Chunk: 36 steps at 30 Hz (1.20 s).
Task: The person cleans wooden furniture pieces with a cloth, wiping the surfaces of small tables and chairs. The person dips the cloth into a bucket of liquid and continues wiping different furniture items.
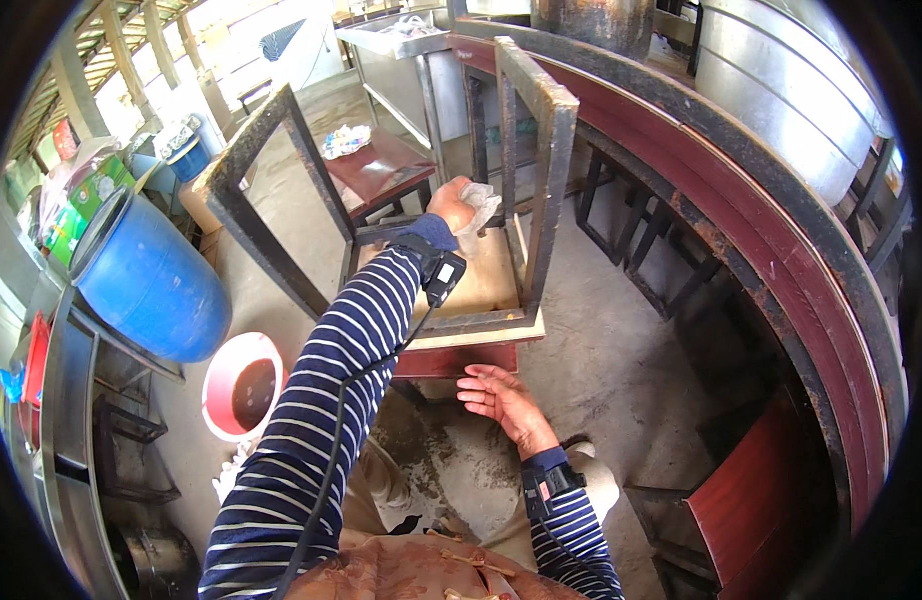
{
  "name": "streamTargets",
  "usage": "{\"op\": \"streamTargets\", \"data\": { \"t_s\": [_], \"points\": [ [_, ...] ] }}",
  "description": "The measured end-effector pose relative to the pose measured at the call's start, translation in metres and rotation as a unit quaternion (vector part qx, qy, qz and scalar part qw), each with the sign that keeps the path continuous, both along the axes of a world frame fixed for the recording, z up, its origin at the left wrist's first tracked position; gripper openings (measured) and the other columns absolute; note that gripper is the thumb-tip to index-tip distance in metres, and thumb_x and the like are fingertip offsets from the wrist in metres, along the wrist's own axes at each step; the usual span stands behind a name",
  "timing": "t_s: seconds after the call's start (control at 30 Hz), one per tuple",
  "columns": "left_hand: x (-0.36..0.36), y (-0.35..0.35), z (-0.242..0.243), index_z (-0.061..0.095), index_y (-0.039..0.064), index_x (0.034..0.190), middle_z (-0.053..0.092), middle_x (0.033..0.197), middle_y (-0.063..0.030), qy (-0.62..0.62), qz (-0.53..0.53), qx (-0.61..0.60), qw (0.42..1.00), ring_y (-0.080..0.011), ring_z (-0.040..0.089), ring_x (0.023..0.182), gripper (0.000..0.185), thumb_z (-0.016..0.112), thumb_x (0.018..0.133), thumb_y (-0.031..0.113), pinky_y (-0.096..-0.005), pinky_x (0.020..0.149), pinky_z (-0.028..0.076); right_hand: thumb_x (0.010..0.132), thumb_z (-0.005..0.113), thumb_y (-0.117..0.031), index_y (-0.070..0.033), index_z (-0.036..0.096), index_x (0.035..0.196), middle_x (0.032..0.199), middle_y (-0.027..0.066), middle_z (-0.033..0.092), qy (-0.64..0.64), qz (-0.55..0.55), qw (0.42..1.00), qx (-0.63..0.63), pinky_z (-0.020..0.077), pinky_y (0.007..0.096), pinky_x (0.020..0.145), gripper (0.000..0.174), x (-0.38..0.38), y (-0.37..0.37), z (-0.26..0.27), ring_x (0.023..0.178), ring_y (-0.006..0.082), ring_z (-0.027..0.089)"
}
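My left hand (pixel 452 206) reaches in between the raised legs of an upturned metal-framed stool (pixel 545 187) and grips a thin greyish cloth (pixel 479 206). The cloth hangs over the pale wooden underside (pixel 472 281), near the far side of the frame. The black paint on the legs is worn and rusty. Below the pale board shows a dark red panel (pixel 457 360); whether it belongs to the same stool I cannot tell. My right hand (pixel 498 401) is held out before the near edge, fingers apart and holding nothing.
A pink basin (pixel 214 390) with murky brown water stands on the floor left, below a blue plastic barrel (pixel 157 277). A long, dark red bench or tabletop (pixel 738 187) curves along the right. Behind the frame is a small red-topped stool (pixel 382 169).
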<state>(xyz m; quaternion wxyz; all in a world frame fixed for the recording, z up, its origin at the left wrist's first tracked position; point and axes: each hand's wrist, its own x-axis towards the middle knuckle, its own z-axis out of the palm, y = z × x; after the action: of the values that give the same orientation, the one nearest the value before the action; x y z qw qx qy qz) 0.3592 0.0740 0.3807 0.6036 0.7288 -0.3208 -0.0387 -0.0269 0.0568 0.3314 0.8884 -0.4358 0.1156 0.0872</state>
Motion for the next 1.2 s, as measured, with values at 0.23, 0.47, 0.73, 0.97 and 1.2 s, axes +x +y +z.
{"op": "streamTargets", "data": {
  "t_s": [0.23,0.47,0.73,0.97,1.2],
  "points": [
    [-0.04,-0.036,-0.014,0.06,0.004,0.12,0.069,0.108,-0.0128,-0.139,0.035,0.229,0.963,-0.0233,0.066,0.105,0.046,0.071,0.075,0.008,-0.0327,0.092,0.049,0.1,0.055,-0.025,-0.007,0.057,0.13,0.117,0.0115,0.069,-0.005,-0.005,1.0,-0.009,0.0552,0.0316,0.088,0.034,-0.006,-0.007,0.004,0.103,0.0196,0.068],
    [-0.038,-0.013,0.005,0.06,0.002,0.117,0.068,0.101,-0.0036,-0.076,-0.137,0.197,0.968,-0.0156,0.062,0.097,0.043,0.073,0.075,0.002,-0.0307,0.089,0.049,0.101,0.053,-0.018,-0.005,0.056,0.13,0.116,0.0125,0.069,0.005,0.005,1.0,-0.005,0.0562,0.0322,0.088,0.033,0.001,-0.001,0.004,0.102,0.0208,0.069],
    [-0.101,-0.047,-0.006,0.063,0.02,0.122,0.067,0.118,-0.0096,-0.329,-0.155,0.274,0.89,-0.0317,0.062,0.112,0.053,0.069,0.071,0.006,-0.0369,0.09,0.047,0.1,0.055,-0.022,-0.005,0.055,0.13,0.116,0.0123,0.068,0.029,-0.002,0.999,-0.028,0.0566,0.0319,0.086,0.034,0.004,-0.001,-0.006,0.101,0.0204,0.069],
    [-0.123,-0.018,0.008,0.066,0.009,0.114,0.071,0.102,-0.0095,-0.101,-0.28,0.177,0.938,-0.0251,0.066,0.095,0.045,0.079,0.071,0.012,-0.0357,0.088,0.049,0.099,0.056,-0.021,-0.005,0.056,0.129,0.115,0.0127,0.069,0.01,-0.01,1.0,-0.015,0.0572,0.0307,0.084,0.035,0.0,-0.007,-0.005,0.098,0.0198,0.07],
    [-0.164,0.054,0.005,0.058,0.0,0.118,0.064,0.101,-0.005,0.012,-0.178,0.09,0.98,-0.012,0.058,0.095,0.043,0.073,0.077,0.0,-0.0286,0.088,0.048,0.098,0.057,-0.02,-0.004,0.057,0.127,0.113,0.0129,0.07,0.002,-0.021,1.0,-0.007,0.0577,0.0303,0.082,0.033,-0.003,-0.009,-0.005,0.097,0.0197,0.07]
  ]
}}
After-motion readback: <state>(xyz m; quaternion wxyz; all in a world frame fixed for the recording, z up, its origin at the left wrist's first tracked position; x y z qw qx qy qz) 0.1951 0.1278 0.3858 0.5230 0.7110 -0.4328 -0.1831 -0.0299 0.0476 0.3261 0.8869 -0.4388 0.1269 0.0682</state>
